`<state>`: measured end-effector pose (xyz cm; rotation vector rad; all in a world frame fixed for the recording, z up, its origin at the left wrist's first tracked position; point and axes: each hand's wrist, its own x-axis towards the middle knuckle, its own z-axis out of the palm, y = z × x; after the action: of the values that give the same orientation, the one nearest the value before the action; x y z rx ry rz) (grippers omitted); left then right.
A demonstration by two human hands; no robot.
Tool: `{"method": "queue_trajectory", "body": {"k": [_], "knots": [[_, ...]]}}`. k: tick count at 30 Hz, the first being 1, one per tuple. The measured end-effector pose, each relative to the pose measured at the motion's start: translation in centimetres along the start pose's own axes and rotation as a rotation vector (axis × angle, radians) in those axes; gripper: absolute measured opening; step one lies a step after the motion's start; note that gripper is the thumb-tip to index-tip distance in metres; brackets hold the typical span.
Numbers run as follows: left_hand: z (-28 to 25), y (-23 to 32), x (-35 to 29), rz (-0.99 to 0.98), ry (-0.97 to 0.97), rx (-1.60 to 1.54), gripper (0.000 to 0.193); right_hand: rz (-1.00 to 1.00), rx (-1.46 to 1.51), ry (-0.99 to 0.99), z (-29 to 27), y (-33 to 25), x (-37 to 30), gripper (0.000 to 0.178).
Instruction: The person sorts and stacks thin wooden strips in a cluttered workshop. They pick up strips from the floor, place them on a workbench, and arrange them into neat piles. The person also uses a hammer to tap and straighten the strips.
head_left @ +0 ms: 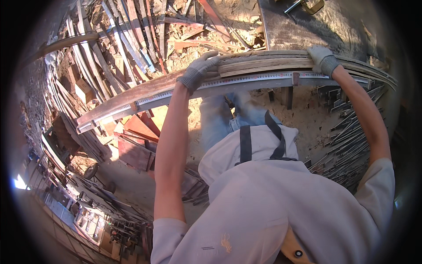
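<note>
Before me, a stack of thin plywood strips (266, 64) lies along a long narrow wooden ledge (149, 89). My left hand (200, 72), in a grey knitted glove, grips the left end of the stack, its fingers pointing right. Farther right, my gloved right hand (324, 60) closes over the strips from above; its fingertips on the far side are partly hidden. A white measuring scale (250, 79) runs along the near edge, on a grey metal rail (228, 89). Small blocks sit on the scale: a right block (296, 78) and a left block (134, 106).
Loose scrap strips (132, 35) cover the ground at the far left. A dark panel (299, 33) with a clamp (313, 6) on it lies beyond my right hand. Reddish boards (136, 147) stand left of my legs; dark-edged strips (347, 136) are heaped at right.
</note>
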<state>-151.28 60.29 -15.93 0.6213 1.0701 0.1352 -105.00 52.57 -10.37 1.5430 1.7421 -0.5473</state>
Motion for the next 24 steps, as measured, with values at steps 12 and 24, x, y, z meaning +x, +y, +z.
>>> {"method": "queue_trajectory", "body": {"k": [12, 24], "knots": [[0.0, -1.5, -0.9, 0.192, 0.014, 0.218, 0.073, -0.003, -0.021, 0.027, -0.4, -1.7, 0.0, 0.048], [4.2, -5.3, -2.7, 0.296, 0.204, 0.233, 0.062, -0.048, -0.052, -0.012, 1.5, -1.0, -3.0, 0.055]]}}
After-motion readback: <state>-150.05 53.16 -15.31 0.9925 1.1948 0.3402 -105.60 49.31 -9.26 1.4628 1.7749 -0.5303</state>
